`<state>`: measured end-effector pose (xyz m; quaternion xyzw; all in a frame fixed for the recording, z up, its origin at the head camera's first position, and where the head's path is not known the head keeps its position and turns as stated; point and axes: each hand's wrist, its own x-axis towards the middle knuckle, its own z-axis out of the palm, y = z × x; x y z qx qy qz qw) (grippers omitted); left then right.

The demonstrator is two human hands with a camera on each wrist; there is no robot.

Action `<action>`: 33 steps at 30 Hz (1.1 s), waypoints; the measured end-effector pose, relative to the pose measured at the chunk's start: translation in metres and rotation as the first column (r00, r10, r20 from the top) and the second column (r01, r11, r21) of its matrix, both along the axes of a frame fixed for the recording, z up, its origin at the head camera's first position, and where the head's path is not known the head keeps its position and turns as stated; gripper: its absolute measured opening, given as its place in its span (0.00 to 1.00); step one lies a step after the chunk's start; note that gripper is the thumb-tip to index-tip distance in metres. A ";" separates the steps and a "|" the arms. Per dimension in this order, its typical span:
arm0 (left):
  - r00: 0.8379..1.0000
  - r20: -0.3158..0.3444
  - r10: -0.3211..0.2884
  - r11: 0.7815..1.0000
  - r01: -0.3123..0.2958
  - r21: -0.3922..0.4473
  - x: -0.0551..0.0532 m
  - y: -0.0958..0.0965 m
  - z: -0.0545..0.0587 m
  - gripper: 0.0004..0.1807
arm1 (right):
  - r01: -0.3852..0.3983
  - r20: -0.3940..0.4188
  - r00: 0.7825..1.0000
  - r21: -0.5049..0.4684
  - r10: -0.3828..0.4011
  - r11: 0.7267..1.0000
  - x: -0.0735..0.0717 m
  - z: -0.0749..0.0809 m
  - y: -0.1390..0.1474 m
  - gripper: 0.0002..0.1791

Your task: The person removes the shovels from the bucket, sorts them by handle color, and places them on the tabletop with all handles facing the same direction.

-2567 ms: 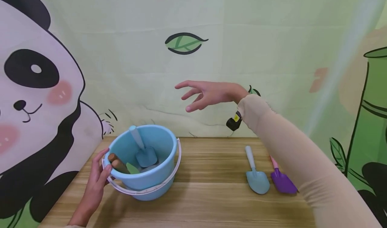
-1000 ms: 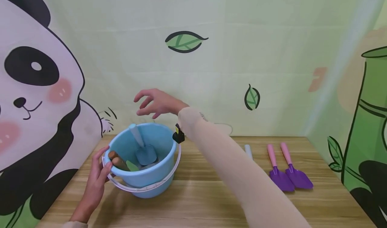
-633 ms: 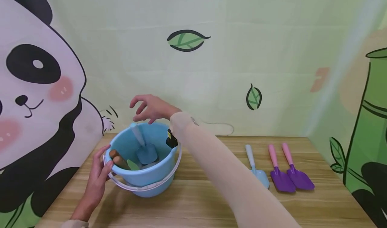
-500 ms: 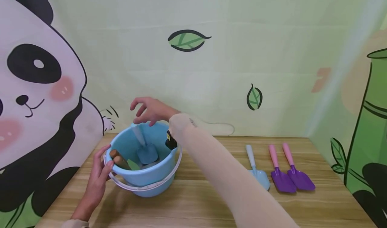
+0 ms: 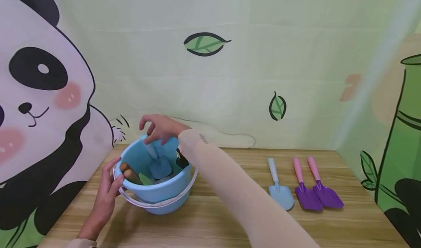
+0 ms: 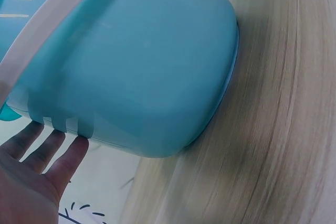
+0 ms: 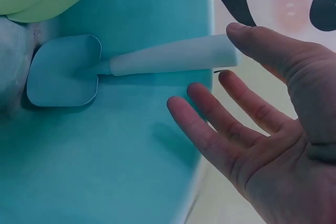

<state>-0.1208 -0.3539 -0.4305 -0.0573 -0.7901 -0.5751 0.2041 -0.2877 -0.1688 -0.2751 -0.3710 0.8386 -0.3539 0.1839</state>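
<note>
A light blue bucket [image 5: 158, 195] with a pale handle stands on the wooden table. My left hand [image 5: 104, 195] holds it at the left rim, with fingers against the outer wall [image 6: 142, 66] in the left wrist view. Inside leans a small blue toy shovel [image 5: 160, 167], its pale grip up against the back rim. My right hand [image 5: 161, 127] is over that rim, fingers spread and loosely bent. In the right wrist view my right thumb overlaps the end of the shovel's grip [image 7: 173, 56], while the other fingers are apart from it.
Brown rod-like pieces [image 5: 131, 175] and a green leaf-shaped piece [image 5: 144, 179] also lie in the bucket. To the right on the table [image 5: 217, 218] lie a light blue shovel [image 5: 281, 197] and two purple shovels [image 5: 308, 198] [image 5: 328, 196] with pink grips. A printed cloth hangs behind.
My right hand has moved left from above the table's middle, then down to the shovel's grip at the bucket's back rim. My left hand stays on the bucket.
</note>
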 end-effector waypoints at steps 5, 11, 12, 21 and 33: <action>1.000 -0.001 0.001 1.000 -0.001 0.012 0.001 0.001 0.000 0.29 | -0.001 -0.002 1.000 0.036 0.001 0.999 0.001 -0.002 -0.006 0.20; 1.000 0.013 0.011 1.000 -0.011 0.004 0.001 0.001 0.001 0.29 | 0.002 -0.037 0.999 0.047 0.000 0.999 0.000 -0.004 -0.010 0.17; 1.000 0.013 0.012 1.000 -0.012 0.003 0.000 0.001 0.001 0.29 | 0.005 -0.043 0.999 0.047 -0.003 0.999 0.001 -0.004 -0.011 0.17; 0.999 0.034 0.013 1.000 -0.013 -0.006 0.001 0.000 0.001 0.30 | 0.026 -0.047 0.999 0.049 -0.024 0.998 -0.002 -0.007 -0.017 0.14; 1.000 0.026 0.012 1.000 -0.012 -0.003 0.001 -0.001 0.001 0.30 | 0.028 -0.069 0.997 0.039 -0.025 0.999 0.000 -0.010 -0.019 0.15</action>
